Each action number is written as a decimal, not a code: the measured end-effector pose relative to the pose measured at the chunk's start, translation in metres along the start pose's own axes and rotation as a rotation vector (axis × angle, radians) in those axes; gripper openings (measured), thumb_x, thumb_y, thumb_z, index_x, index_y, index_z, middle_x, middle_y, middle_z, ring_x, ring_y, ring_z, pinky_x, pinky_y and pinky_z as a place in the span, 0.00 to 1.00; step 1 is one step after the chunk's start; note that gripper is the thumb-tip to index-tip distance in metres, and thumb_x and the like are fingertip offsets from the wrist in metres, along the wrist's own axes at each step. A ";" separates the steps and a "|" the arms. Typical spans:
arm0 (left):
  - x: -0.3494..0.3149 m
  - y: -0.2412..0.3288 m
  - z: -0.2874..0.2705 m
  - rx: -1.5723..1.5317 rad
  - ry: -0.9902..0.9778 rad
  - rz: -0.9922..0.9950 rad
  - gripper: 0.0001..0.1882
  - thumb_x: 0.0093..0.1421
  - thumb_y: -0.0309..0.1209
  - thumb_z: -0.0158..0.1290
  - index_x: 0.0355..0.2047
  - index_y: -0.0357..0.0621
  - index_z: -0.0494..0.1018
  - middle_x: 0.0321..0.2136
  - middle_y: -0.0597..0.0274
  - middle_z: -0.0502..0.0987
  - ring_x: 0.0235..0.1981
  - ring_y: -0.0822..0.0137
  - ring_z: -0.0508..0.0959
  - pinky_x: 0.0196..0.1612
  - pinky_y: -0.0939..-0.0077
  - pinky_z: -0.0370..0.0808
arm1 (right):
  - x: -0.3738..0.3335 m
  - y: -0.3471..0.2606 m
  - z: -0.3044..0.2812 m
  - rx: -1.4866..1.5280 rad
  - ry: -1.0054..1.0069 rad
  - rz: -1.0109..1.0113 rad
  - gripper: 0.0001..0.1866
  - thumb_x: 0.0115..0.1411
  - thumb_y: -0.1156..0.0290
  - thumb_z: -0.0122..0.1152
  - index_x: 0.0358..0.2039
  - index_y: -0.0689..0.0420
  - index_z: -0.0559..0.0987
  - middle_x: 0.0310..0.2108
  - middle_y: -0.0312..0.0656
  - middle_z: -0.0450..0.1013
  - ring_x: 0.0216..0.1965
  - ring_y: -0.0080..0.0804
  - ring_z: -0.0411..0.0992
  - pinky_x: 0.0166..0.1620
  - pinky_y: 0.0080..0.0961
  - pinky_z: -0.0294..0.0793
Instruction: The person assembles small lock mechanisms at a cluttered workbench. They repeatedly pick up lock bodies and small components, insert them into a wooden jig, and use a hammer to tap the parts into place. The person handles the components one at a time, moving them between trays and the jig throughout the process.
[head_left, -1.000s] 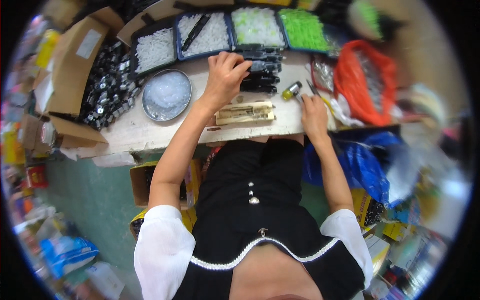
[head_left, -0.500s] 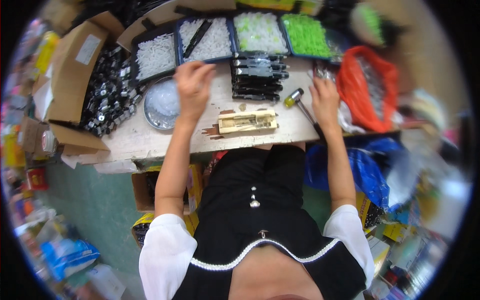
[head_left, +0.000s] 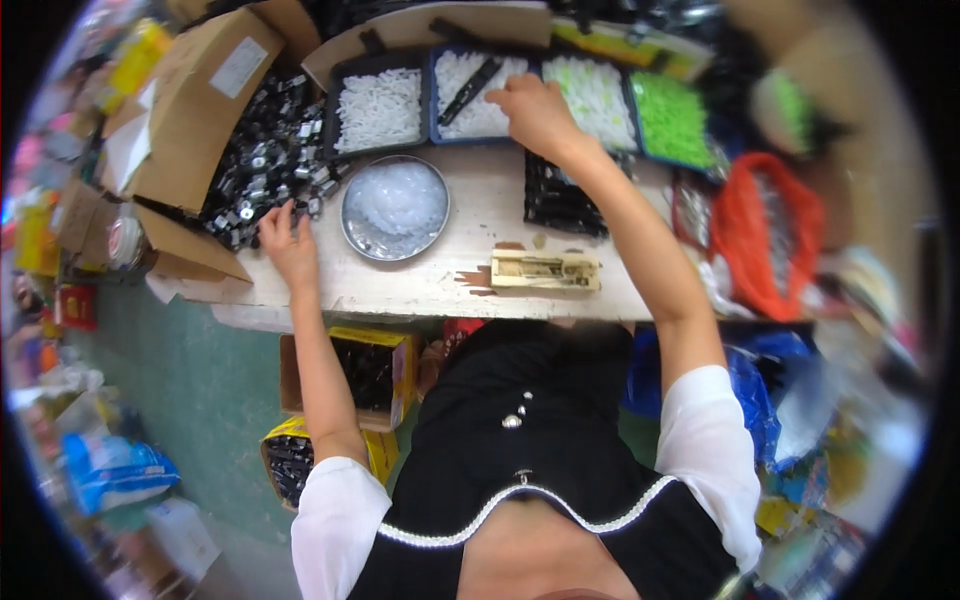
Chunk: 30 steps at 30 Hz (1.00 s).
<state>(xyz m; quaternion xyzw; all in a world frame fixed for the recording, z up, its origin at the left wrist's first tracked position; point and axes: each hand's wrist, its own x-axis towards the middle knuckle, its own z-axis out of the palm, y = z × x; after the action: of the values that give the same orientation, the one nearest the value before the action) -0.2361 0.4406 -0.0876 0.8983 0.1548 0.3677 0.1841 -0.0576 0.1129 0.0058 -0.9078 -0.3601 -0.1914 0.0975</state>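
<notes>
My left hand (head_left: 288, 238) rests at the edge of a heap of small black parts (head_left: 262, 165) spilling from a cardboard box (head_left: 195, 110) at the table's left; its fingers are spread on the parts. My right hand (head_left: 535, 112) reaches to the far side and hovers over a tray of white parts (head_left: 462, 100) with a black piece lying in it. Its fingers curl downward and their tips are hidden. Between the hands stands a round metal dish (head_left: 395, 207) of clear pieces.
More trays line the back: white (head_left: 378, 108), pale green (head_left: 597, 100), bright green (head_left: 672, 122). A block of black parts (head_left: 558, 200) and a small wooden jig (head_left: 545, 271) lie on the white table (head_left: 470, 215). An orange net bag (head_left: 762, 232) sits right. Boxes stand below the table.
My left hand moved from the round dish leftward to the black parts heap. My right hand left the table's right side and reached forward over the white tray.
</notes>
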 end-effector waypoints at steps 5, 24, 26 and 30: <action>-0.005 0.006 0.008 -0.033 0.023 0.009 0.20 0.46 0.21 0.56 0.43 0.40 0.73 0.44 0.51 0.66 0.46 0.53 0.67 0.49 0.66 0.65 | 0.048 -0.018 0.027 -0.042 -0.185 0.233 0.12 0.55 0.64 0.52 0.39 0.50 0.77 0.36 0.47 0.74 0.42 0.45 0.71 0.45 0.52 0.63; -0.010 0.001 -0.006 -0.142 0.070 -0.236 0.15 0.40 0.22 0.61 0.32 0.37 0.76 0.32 0.54 0.70 0.34 0.56 0.73 0.37 0.68 0.71 | -0.030 -0.022 -0.062 0.908 -0.213 0.468 0.21 0.50 0.70 0.59 0.47 0.58 0.73 0.32 0.37 0.71 0.33 0.24 0.68 0.37 0.21 0.67; -0.010 -0.007 -0.010 -0.120 0.039 -0.188 0.13 0.40 0.23 0.61 0.30 0.36 0.76 0.30 0.54 0.72 0.30 0.56 0.74 0.34 0.67 0.71 | -0.077 -0.044 -0.076 0.692 -0.182 0.288 0.19 0.50 0.71 0.60 0.44 0.57 0.74 0.31 0.37 0.69 0.34 0.29 0.67 0.38 0.26 0.64; -0.022 -0.011 -0.015 -0.210 0.035 -0.175 0.11 0.44 0.24 0.59 0.30 0.36 0.76 0.25 0.55 0.73 0.21 0.60 0.74 0.28 0.70 0.71 | -0.154 -0.064 -0.075 0.216 -0.225 -0.035 0.14 0.46 0.74 0.60 0.37 0.54 0.75 0.33 0.40 0.68 0.39 0.38 0.63 0.40 0.35 0.58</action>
<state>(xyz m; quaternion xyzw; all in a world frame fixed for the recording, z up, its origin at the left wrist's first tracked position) -0.2629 0.4445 -0.0957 0.8507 0.1967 0.3798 0.3057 -0.2249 0.0403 0.0122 -0.9014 -0.4030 -0.0504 0.1503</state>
